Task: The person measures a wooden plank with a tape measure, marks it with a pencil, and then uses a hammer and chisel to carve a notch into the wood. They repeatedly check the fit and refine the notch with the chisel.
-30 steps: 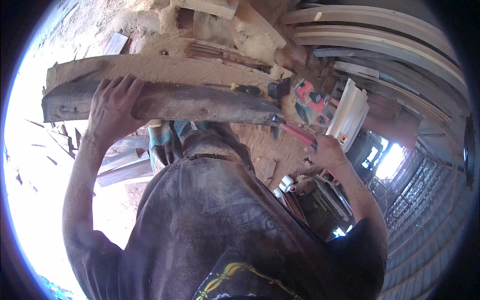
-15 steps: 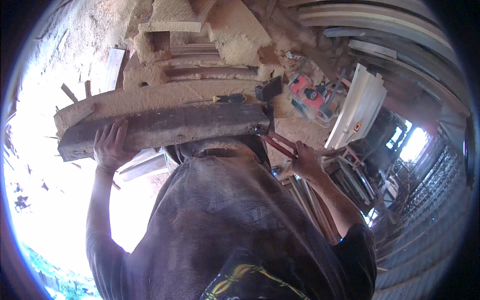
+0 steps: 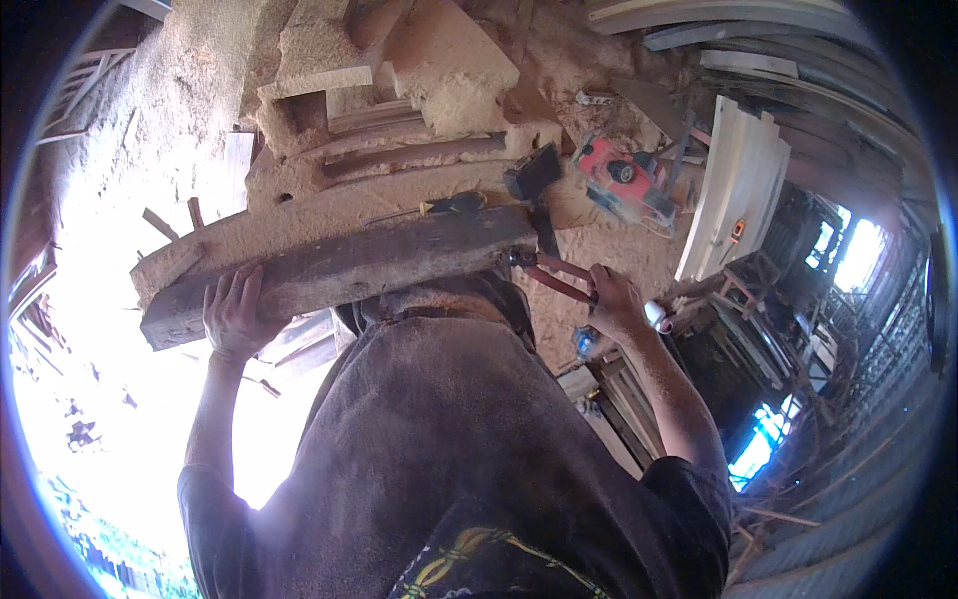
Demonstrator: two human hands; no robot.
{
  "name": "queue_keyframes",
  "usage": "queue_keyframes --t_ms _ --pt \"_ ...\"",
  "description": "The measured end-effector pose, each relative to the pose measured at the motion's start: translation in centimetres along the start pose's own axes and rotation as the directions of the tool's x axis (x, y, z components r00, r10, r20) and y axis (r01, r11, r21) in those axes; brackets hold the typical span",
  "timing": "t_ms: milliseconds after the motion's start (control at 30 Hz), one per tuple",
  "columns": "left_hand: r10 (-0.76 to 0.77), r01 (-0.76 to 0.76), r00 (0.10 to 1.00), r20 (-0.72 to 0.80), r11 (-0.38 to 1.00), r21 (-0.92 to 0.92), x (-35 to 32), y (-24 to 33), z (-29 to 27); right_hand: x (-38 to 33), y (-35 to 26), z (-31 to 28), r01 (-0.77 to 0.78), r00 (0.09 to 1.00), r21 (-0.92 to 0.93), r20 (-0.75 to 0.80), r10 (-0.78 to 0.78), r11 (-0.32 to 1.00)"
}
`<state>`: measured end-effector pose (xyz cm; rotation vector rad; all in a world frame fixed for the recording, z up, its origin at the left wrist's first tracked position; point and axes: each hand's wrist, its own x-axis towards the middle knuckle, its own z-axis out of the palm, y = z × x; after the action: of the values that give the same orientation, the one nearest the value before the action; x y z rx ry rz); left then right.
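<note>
A thick, dark wooden beam [image 3: 379, 262] lies across in front of me, its left end slightly nearer. My left hand [image 3: 238, 311] grips its near edge close to that end, fingers over the top. At the other end, my right hand [image 3: 613, 299] is closed around the handles of red-handled pincers [image 3: 561, 282]. Their dark jaws meet the beam's right end; what they bite on is too small to tell. Just beyond the beam lie a screwdriver [image 3: 454, 203] with a yellow and black handle and a hammer [image 3: 534, 173] with a blocky head.
Under the beam is a sawdust-covered bench [image 3: 329, 205]. A red power tool [image 3: 621, 175] rests to the right of the hammer. Farther right stands a pale board [image 3: 733, 190] with a small orange item [image 3: 737, 231] on it. Dusty wood offcuts [image 3: 449, 65] are piled at the back.
My view has shifted and tilted a little, so the beam appears more slanted. Both hands keep their holds, and the pincers stay at the beam's right end.
</note>
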<state>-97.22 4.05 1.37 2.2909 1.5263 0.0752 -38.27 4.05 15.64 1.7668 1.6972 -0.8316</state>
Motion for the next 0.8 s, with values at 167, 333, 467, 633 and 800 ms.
queue_keyframes --t_ms 167,333,467,633,800 --pt "0.009 -0.008 0.999 -0.048 1.0 0.014 -0.2 -0.3 0.7 0.1 0.5 1.2 -0.011 0.999 -0.045 0.049 0.013 0.999" --pt "0.048 -0.048 0.995 -0.092 0.999 -0.002 -0.2 -0.3 0.0 1.4 3.7 7.1 0.079 0.981 0.025 -0.181 -0.073 0.997" --pt "0.012 -0.012 0.998 -0.069 1.0 0.006 -0.4 0.3 -0.4 1.1 1.5 4.3 0.092 0.954 -0.055 -0.28 -0.104 0.994" --pt "-0.006 0.006 0.996 -0.094 1.0 0.003 -0.2 -0.2 0.8 -1.1 -0.7 1.5 0.08 0.943 -0.264 -0.294 -0.159 0.961" --pt "-0.068 0.073 0.993 -0.093 0.996 0.048 -0.2 0.2 0.9 -3.8 -4.8 -4.0 0.025 0.97 -0.314 -0.222 -0.099 0.949"
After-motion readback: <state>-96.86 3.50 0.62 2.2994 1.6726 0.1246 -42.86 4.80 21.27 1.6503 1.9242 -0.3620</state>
